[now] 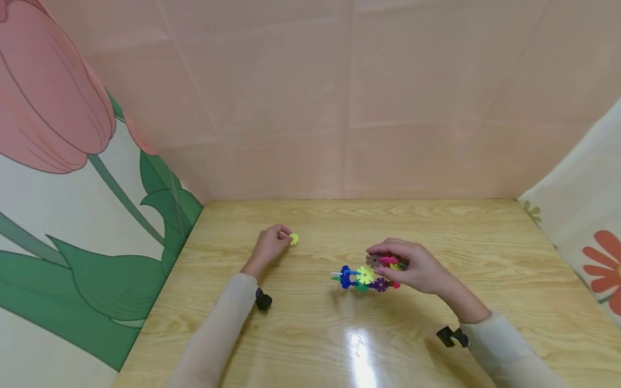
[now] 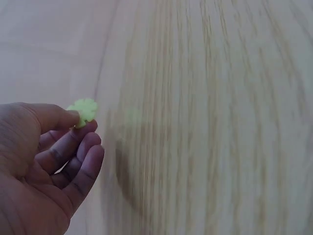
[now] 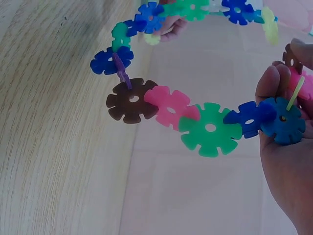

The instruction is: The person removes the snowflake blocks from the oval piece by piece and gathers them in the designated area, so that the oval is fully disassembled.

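Note:
My left hand (image 1: 269,247) pinches a yellow-green snowflake disc (image 1: 294,238) between thumb and fingertips above the table. In the left wrist view that disc (image 2: 85,110) has notched edges, and the other fingers curl loosely below it. My right hand (image 1: 421,268) grips a chain of interlocked snowflake discs (image 1: 365,275) in blue, green, pink, brown, purple and yellow. The right wrist view shows the chain curving round in a wide arc, with a green disc (image 3: 210,139) near its middle. Fingers cover part of the chain, so I cannot tell whether it closes into a ring.
A wood-grain table (image 1: 301,334) lies under both hands. Behind it hangs a plain pinkish cloth (image 1: 291,108). Cloth printed with tulips (image 1: 53,86) borders the left, and cloth with a red flower (image 1: 604,264) the right.

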Tool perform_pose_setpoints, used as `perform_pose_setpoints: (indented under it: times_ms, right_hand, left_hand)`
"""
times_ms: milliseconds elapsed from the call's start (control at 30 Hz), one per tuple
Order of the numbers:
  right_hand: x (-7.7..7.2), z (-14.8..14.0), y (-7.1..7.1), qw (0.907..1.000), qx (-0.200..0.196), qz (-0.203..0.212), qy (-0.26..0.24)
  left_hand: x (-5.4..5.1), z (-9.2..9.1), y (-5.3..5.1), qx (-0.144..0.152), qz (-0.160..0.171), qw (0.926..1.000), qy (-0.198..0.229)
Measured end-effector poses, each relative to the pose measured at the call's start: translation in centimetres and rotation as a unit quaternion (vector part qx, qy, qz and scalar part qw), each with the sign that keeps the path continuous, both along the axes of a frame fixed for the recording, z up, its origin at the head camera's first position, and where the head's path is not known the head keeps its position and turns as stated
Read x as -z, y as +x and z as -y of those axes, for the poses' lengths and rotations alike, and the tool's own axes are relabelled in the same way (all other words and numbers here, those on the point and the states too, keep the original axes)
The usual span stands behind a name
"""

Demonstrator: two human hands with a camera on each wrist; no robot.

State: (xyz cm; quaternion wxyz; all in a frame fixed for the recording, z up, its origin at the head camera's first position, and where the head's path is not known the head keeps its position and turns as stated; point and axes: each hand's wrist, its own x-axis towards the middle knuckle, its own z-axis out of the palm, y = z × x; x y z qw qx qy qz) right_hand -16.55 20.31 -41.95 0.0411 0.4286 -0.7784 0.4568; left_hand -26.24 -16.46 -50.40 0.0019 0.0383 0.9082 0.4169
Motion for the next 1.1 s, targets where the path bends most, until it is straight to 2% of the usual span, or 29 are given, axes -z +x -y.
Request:
perform_pose_setpoints:
  times_ms: [267,500,733,1100]
  right_hand:
    - [0.2,0.0,0.1,0.9999,-0.009,0.014,-0.003]
    - [0.4,0.1,0.1,0.9999,-0.007,0.007,0.004]
    - [0.2,0.2,0.2,0.9999,0.004,0.002,0.012]
    - [-0.1,0.3,0.5,0.9989,0.023,-0.023,0.032]
  left_hand:
    - [0.9,0.4,-0.8,-0.009,-0.002,0.9996,-0.026]
    - [1.2,0.2,-1.0,-0.029,-0.015,0.9980,-0.055]
    - [1.1,0.3,-0.9,-0.059,-0.005,0.9966,-0.057]
    - [0.9,-0.1,-0.9,-0.081,0.011,0.9941,-0.071]
